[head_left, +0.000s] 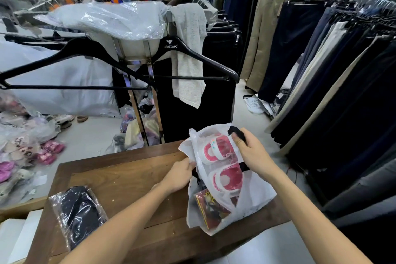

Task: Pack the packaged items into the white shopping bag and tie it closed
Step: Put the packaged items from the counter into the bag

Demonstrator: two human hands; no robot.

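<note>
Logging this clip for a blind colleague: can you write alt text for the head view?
Both hands work a thin white plastic shopping bag on a brown wooden table: the left hand grips its edge, the right hand holds a black item at its mouth. Pink-and-white slippers show through; a clear-wrapped black package lies to the left.

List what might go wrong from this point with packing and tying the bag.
1. The white shopping bag sits at the wooden table's right edge, partly overhanging; it could slide off.
2. The left hand and right hand grip thin plastic stretched over the pink-and-white items; it might tear.
3. The dark packaged item lies outside the bag and may get left out.
</note>
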